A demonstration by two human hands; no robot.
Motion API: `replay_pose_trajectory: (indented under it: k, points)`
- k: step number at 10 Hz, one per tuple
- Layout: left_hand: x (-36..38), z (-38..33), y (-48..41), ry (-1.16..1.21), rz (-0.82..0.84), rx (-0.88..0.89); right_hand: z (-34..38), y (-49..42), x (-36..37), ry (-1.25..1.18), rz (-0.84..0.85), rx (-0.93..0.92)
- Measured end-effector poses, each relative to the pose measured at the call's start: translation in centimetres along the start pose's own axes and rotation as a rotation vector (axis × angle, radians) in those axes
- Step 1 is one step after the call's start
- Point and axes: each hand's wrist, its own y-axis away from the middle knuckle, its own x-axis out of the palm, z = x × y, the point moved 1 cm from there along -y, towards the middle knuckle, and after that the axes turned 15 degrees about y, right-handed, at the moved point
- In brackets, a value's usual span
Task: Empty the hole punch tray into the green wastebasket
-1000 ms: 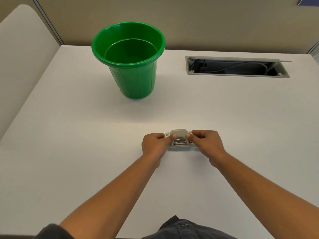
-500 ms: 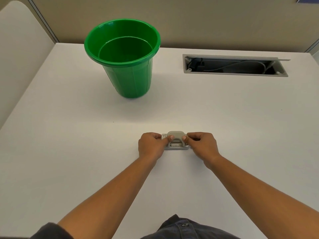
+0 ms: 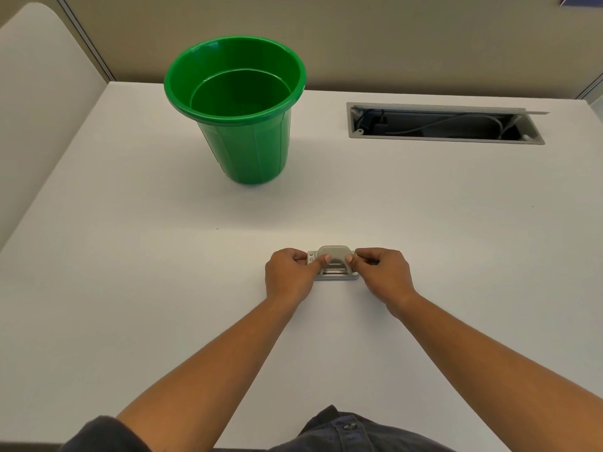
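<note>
Pinching the small grey hole punch [image 3: 333, 263] from both ends with your left hand [image 3: 289, 276] and right hand [image 3: 382, 275], low on the white table [image 3: 130, 288] and well short of the green wastebasket [image 3: 235, 102], you risk scattering chads if the tray pops loose here.

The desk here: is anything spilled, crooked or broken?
Nothing spilled. The green wastebasket stands upright, and the hole punch sits flat on the table, gripped by the left hand and right hand. The only oddity is the cable hatch, whose lid is open, showing wires.
</note>
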Motion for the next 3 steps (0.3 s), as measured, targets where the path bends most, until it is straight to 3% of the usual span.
replay_pose_trajectory:
  k: [2,3]
  points:
    - [-0.5,-0.3,0.4,-0.034,0.052,0.071,0.0,-0.5,-0.5,0.011,0.021,-0.027]
    - [-1.6,0.1,0.5,-0.198,-0.006,0.334,-0.2,-0.3,-0.9,0.163,-0.162,-0.121]
